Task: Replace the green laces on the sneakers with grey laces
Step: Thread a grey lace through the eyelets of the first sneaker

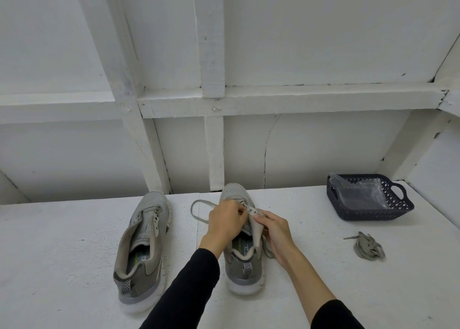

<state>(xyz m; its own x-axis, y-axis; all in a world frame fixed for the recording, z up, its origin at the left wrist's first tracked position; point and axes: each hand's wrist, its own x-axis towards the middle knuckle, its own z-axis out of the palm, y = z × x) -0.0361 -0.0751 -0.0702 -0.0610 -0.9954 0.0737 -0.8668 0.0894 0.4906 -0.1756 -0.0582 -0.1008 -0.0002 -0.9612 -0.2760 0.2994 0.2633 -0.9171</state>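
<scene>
Sneaker's eyelets (251, 210) behind both hands

Two sneakers of woven grey mesh cloth, the left sneaker (144, 244) and the right sneaker (242, 254), have smooth pale rubbery soles. They stand on a matt white painted surface (74, 254) with a slightly rough finish. A flat cloth lace bundle (368, 247) lies near a dark perforated plastic basket (388, 213) holding glossy clear plastic bags (361, 194).

Both hands (246, 223) at right sneaker's (245, 254) eyelets, lace (199, 211) alongside.
</scene>
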